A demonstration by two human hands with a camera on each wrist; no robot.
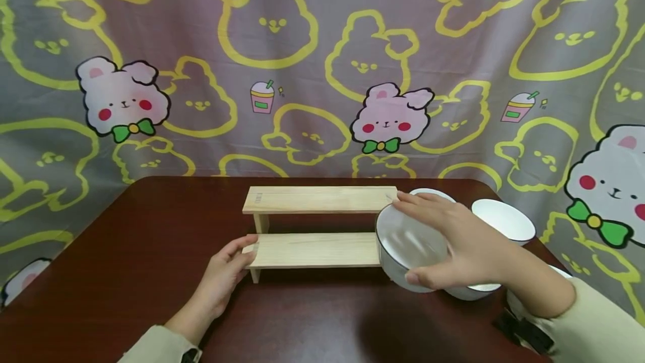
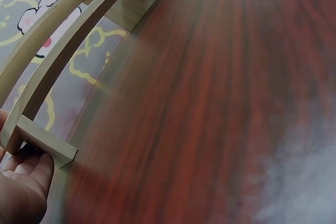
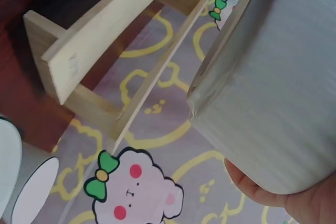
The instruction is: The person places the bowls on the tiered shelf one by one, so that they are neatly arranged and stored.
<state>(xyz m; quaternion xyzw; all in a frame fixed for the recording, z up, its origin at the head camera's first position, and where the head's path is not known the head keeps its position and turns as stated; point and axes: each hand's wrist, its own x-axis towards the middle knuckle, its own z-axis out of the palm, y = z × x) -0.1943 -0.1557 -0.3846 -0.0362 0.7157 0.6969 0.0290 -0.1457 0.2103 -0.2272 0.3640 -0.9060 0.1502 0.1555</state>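
A two-tier wooden rack (image 1: 312, 251) stands on the dark red-brown table. My left hand (image 1: 221, 279) grips the left end of its lower board; in the left wrist view, fingers of the left hand (image 2: 26, 190) curl around the end by the leg. Up in the air, before the right end of the rack, my right hand (image 1: 463, 240) holds a white bowl (image 1: 408, 237) with a dark rim. The bowl is tilted, its opening partly facing the head camera, and hides part of the rack. In the right wrist view the bowl's outer wall (image 3: 273, 87) fills the right side.
More white bowls stand on the right of the table (image 1: 126, 240): one bowl (image 1: 504, 220) at the back right, another bowl (image 1: 473, 292) partly under the right hand, others partly hidden. A patterned curtain (image 1: 302, 88) hangs behind the table.
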